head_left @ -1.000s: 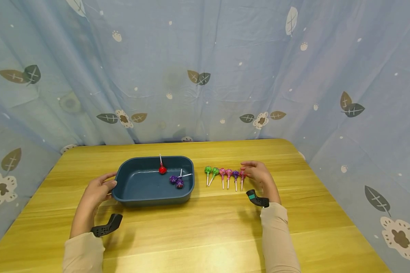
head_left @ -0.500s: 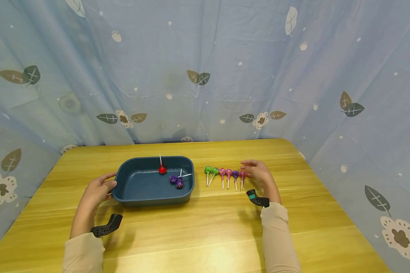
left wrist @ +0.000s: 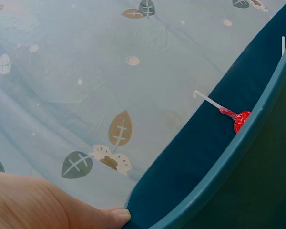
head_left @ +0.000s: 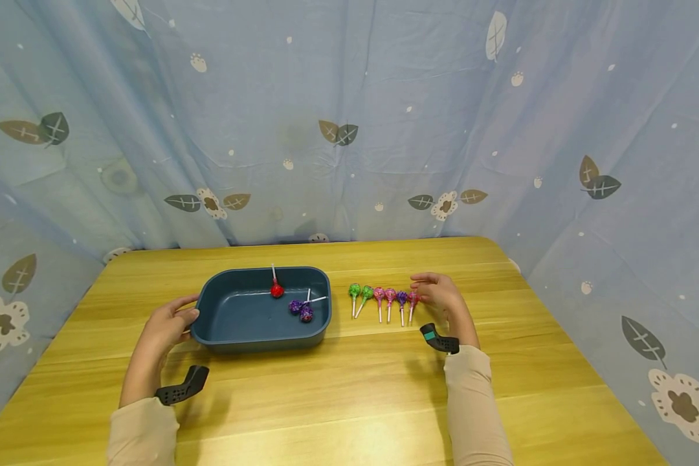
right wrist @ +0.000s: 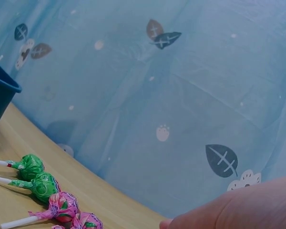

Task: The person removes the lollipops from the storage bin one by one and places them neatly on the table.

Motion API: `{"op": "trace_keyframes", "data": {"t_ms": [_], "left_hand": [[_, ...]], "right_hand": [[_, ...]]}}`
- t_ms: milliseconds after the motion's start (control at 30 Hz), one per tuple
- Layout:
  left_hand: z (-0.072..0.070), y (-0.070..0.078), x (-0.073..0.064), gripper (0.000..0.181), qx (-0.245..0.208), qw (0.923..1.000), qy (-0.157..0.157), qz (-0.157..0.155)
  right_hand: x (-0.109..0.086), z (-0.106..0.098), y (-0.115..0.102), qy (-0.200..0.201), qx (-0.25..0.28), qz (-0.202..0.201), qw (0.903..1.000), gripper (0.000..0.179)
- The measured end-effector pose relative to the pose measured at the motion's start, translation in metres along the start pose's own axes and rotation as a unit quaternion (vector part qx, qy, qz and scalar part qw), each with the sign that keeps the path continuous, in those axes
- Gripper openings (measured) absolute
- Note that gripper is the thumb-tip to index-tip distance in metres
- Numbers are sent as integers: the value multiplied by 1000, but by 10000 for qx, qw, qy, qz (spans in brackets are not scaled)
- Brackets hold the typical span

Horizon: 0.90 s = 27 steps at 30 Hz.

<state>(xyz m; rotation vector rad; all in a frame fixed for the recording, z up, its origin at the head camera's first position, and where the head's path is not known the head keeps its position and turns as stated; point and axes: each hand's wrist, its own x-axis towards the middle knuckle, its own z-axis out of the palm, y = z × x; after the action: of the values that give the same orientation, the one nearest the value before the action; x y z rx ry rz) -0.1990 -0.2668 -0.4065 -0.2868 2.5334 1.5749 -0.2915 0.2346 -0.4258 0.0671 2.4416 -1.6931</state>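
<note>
At the left end of a dark blue plastic bin (head_left: pixel 250 343), my left hand (head_left: pixel 164 321) rests with its thumb and fingers against the outer wall. In the left wrist view, the thumb tip meets the outside of the rim. Inside the bin lie a red lollipop (head_left: pixel 276 290) and two purple lollipops (head_left: pixel 306 314). My right hand (head_left: pixel 441 298) is at the right end of a lollipop row, its loosely bent fingers touching or just beside the last pink lollipop (head_left: pixel 413 297). That hand partly hides the candy head, and the right wrist view cuts off the contact.
Left of the last lollipop, a purple lollipop (head_left: pixel 402 298), two pink lollipops (head_left: pixel 390 296) and two green lollipops (head_left: pixel 355 290) lie side by side, sticks toward me. The wooden table (head_left: pixel 303 401) ends at a patterned blue curtain (head_left: pixel 349 181).
The stick end of the rightmost pink lollipop has swung slightly left. Both hands and the bin stay practically where they were.
</note>
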Motion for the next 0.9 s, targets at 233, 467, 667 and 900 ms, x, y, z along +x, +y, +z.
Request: {"op": "trace_keyframes", "data": {"t_ms": [233, 467, 667, 900], "left_hand": [[-3, -1, -2, 52, -16, 10000, 2, -8], [1, 0, -2, 52, -101, 9999, 12, 91], [3, 0, -2, 52, -124, 9999, 10, 90], [0, 0, -4, 52, -161, 9999, -1, 61]], "right_hand": [[5, 3, 1, -14, 157, 159, 9997, 38], [-1, 2, -2, 151, 280, 5, 9995, 39], [-4, 11, -10, 402, 204, -309, 9985, 36], [-8, 34, -25, 506, 308, -597, 9965, 31]]}}
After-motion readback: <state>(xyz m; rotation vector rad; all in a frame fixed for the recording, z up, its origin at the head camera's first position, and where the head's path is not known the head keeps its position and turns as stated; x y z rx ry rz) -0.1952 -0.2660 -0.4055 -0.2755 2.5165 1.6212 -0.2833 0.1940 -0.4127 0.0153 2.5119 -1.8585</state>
